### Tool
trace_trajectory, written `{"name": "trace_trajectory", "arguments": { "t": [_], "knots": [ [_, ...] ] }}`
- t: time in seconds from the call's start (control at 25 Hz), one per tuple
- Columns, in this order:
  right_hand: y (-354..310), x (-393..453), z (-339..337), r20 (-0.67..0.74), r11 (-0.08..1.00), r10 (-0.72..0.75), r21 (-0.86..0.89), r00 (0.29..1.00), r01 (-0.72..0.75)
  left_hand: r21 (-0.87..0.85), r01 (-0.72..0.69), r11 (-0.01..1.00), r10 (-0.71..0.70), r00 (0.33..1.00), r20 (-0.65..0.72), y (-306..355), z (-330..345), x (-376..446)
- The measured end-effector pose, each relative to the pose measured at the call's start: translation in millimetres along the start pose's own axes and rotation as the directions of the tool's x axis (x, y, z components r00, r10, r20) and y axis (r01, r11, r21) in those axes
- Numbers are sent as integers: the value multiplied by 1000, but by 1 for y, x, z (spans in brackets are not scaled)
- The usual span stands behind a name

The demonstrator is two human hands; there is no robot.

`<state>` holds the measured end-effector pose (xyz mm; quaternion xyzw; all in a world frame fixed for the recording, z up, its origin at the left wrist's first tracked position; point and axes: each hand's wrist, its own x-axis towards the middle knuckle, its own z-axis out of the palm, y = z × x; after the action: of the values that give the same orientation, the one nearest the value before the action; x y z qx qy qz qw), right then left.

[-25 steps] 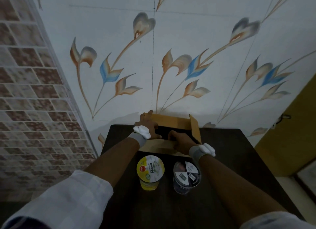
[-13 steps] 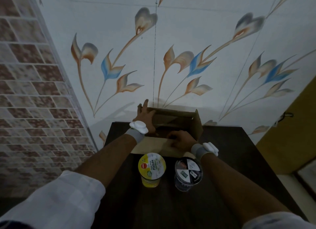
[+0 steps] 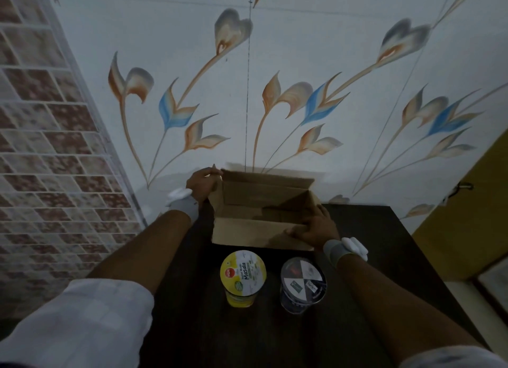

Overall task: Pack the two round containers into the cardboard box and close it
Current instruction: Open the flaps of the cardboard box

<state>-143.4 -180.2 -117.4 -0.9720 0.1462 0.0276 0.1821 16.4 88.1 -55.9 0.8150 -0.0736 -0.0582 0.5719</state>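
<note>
A brown cardboard box (image 3: 247, 231) stands open at the far end of the dark table (image 3: 192, 326), its flaps up and its inside in shadow. My left hand (image 3: 202, 186) grips the box's far left corner flap. At the near right corner, my right hand (image 3: 316, 227) is closed over the box's rim. In front of the box stand two round containers side by side: a yellow cup (image 3: 243, 277) with a yellow and white lid on the left, and a dark cup (image 3: 302, 284) with a black and white quartered lid on the right. Neither hand touches them.
A white wall (image 3: 247, 79) painted with flowers rises right behind the box. A brick-pattern wall (image 3: 41, 148) stands to the left. At the right is a yellow door (image 3: 467, 219). White sleeves cover my upper arms.
Both hands have spread apart from the box's middle to its outer corners, and the flaps now stand open and upright. The containers have not moved.
</note>
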Motion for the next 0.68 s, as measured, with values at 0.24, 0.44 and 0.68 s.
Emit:
{"name": "trace_trajectory", "arguments": {
  "t": [0.24,0.44,0.68],
  "knots": [
    [9,8,3,23,998,-62,28,998,62,425,130,896,-159,987,35,-45,-20,-1],
    [6,7,-3,35,996,-95,4,995,95,398,-258,881,230,966,117,-50,23,-7],
    [12,13,4,30,995,-103,1,994,103,513,-217,831,103,965,241,-34,42,14]
  ]
}}
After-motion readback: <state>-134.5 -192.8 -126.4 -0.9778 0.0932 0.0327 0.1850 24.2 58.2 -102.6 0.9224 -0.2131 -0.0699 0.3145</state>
